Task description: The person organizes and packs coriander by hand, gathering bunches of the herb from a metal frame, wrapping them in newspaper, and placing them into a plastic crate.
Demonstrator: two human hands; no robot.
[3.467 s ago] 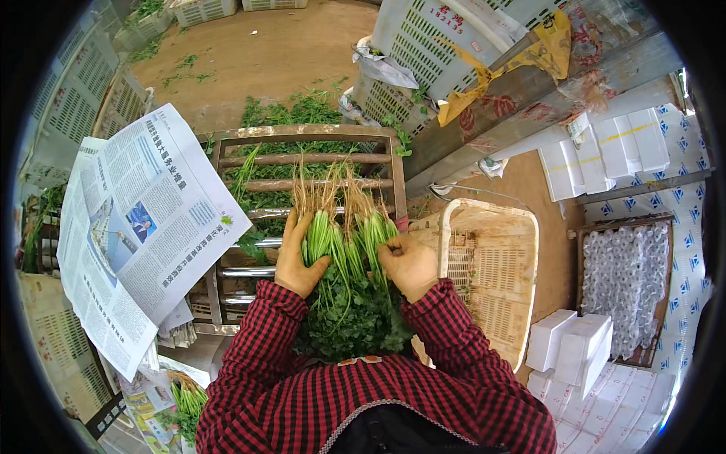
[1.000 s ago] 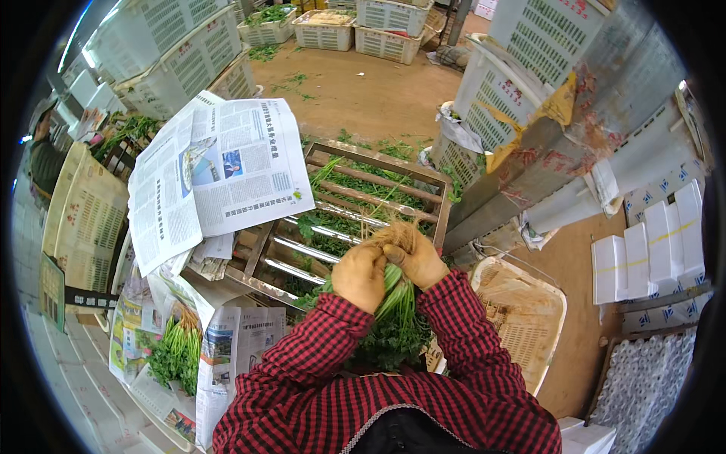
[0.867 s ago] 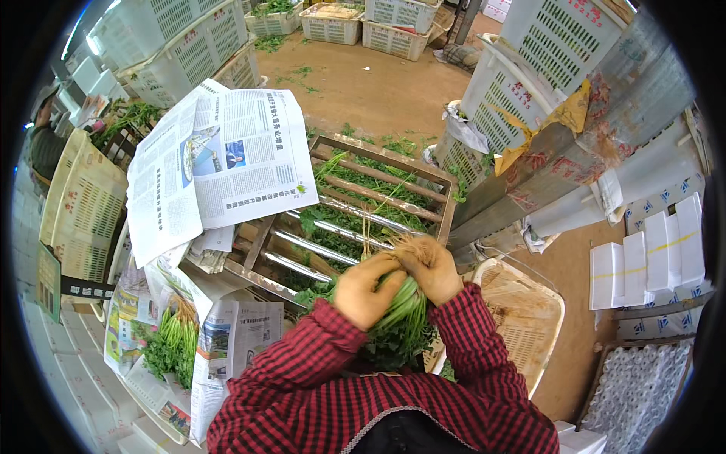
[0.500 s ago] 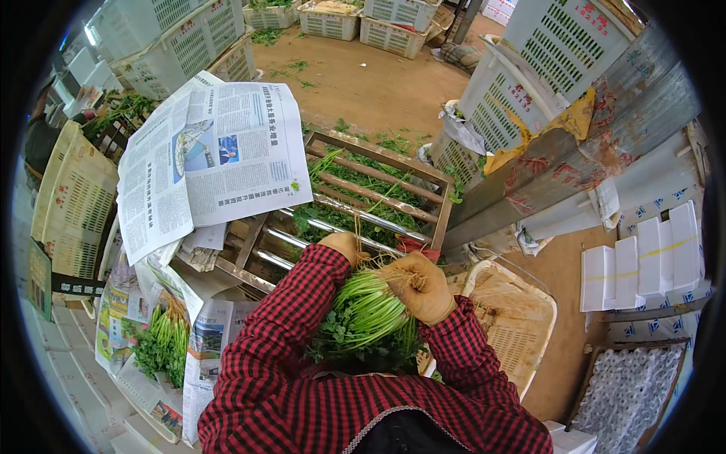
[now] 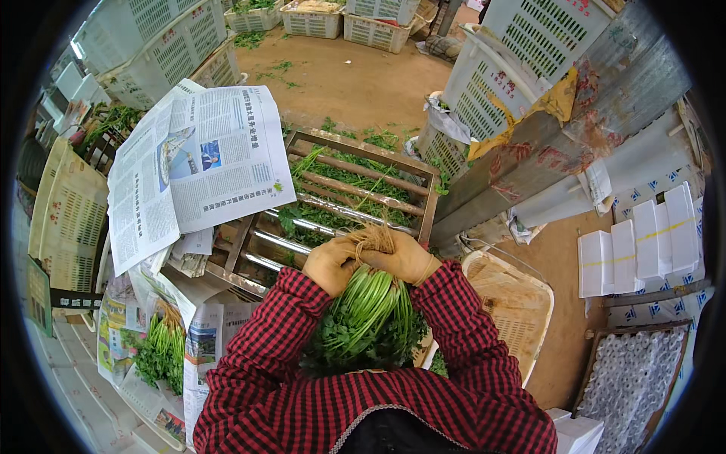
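A thick bunch of coriander (image 5: 370, 314) hangs in front of my chest, roots up and leaves down. Both hands wear tan gloves and meet at its root end. My left hand (image 5: 328, 266) is closed around the near-left side of the roots. On the other side, my right hand (image 5: 409, 258) grips the same bunch, its fingers close to the left ones. Pale tangled roots (image 5: 373, 237) stick up between the hands. Just beyond them lies a slatted metal-and-wood rack (image 5: 363, 178) with loose green stems in and under it. Parts of the fingers are hidden by roots.
Newspaper sheets (image 5: 227, 144) cover the rack's left side. A newspaper-lined crate (image 5: 198, 356) at lower left holds more coriander (image 5: 162, 348). To my right stand a stained plastic basket (image 5: 514, 303), a metal post (image 5: 522, 151) and white boxes (image 5: 639, 246). Stacked crates (image 5: 484, 98) rise beyond.
My right hand has moved in beside the left, and both now close around the roots. The bunch hangs straighter and its roots are gathered upward. The whole view has shifted slightly.
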